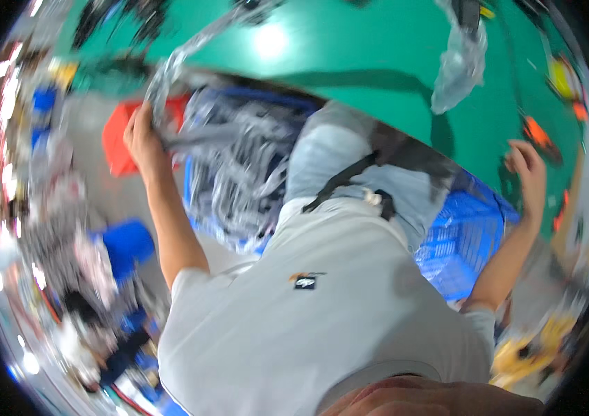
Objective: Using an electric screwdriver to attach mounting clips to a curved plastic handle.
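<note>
At the left, above a blue basket [188,184], my left hand [143,142] is closed on a long, twisted clear plastic bag [169,73]. The bag stretches up and right toward the far part of the green table [350,41]. Under that hand, the basket is heaped with grey, plastic-wrapped lengths [239,166]. My right hand [529,166] is over the table's right side, its fingers loosely bent and apart, with nothing visible in them. Nearest to it lies an orange-handled tool [540,135]. Motion blurs the picture.
Another clear plastic bag [459,69] with something dark at its top lies on the table. Dark items [117,21] sit at the far left. A red container [122,139] stands beside the full basket. A second blue basket [464,232] is by my right forearm. Yellow-and-orange items line the table's right.
</note>
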